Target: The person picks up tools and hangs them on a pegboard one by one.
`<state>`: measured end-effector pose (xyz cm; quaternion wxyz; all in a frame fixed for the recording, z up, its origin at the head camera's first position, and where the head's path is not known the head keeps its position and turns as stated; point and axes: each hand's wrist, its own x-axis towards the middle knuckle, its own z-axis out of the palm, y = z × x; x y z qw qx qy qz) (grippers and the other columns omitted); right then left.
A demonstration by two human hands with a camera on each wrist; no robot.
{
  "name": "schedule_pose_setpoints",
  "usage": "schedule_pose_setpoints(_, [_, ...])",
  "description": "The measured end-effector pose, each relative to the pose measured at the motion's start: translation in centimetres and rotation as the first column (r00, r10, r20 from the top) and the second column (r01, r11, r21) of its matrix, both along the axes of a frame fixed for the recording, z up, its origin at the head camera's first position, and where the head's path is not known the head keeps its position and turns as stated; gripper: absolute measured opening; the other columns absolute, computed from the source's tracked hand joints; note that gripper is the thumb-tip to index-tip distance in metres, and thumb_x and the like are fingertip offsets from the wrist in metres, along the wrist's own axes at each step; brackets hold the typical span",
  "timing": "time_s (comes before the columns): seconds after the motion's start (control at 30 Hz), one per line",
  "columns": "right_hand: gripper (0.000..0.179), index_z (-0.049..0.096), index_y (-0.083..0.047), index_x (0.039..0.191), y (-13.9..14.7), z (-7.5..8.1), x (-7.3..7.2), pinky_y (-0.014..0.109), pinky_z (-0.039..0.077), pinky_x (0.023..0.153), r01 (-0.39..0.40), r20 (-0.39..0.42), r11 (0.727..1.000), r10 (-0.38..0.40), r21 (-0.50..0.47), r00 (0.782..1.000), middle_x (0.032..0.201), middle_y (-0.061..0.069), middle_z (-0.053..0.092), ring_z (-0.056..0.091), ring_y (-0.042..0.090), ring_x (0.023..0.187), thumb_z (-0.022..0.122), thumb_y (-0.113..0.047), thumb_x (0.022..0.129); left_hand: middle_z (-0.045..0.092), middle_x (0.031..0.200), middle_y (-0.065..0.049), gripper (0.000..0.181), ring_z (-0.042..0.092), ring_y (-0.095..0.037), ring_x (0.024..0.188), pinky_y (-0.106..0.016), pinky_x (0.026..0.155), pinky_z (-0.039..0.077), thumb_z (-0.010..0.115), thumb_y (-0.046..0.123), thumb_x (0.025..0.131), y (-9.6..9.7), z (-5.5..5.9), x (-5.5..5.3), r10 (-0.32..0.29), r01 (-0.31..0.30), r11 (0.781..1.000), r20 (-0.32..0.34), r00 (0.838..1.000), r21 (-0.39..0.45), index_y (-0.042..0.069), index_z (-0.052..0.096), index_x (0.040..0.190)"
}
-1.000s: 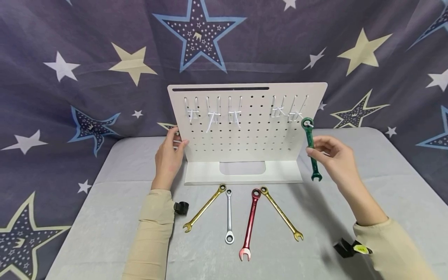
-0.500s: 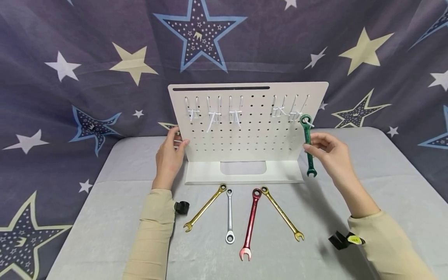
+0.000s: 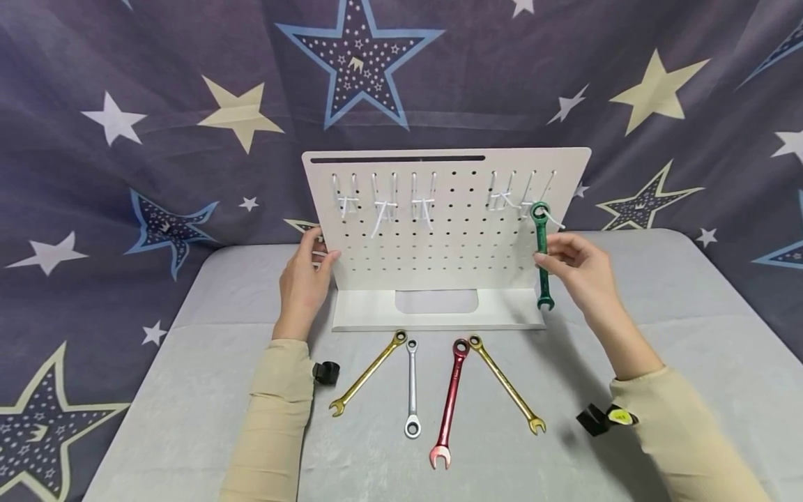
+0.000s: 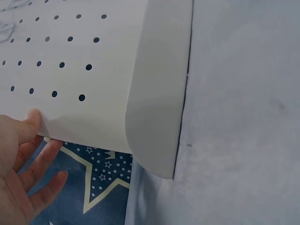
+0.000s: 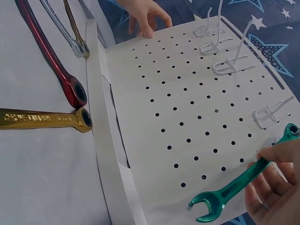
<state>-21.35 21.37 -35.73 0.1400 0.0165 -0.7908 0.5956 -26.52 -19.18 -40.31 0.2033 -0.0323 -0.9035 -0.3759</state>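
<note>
Holding the pegboard's (image 3: 439, 279) left edge in left grip (image 3: 303, 282), pinching near its right edge in right grip (image 3: 586, 272) a rigid-looking, likely weighty green ratcheting combination wrench (image 3: 542, 239), best held mid-shank.

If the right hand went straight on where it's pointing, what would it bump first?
Probably the white pegboard, near its right edge: the right hand, pinching the green wrench, points that way. How big the gap is, I can't tell.
</note>
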Motion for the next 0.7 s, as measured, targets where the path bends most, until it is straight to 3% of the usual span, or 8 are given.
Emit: schedule_pose_setpoints(0.7, [0.019, 0.065, -0.01, 0.108, 0.3, -0.8, -1.7, 0.014, 0.052, 0.074, 0.01, 0.047, 0.999, -0.008, -0.042, 0.999, 0.084, -0.012, 0.063, 0.061, 0.003, 0.081, 0.072, -0.006, 0.09, 0.066, 0.113, -0.01, 0.045, 0.064, -0.031, 0.101, -0.051, 0.081, 0.049, 0.064, 0.028, 0.098, 0.0, -0.2, -0.1, 0.008, -0.008, 1.0, 0.003, 1.0, -0.005, 0.018, 0.049, 0.139])
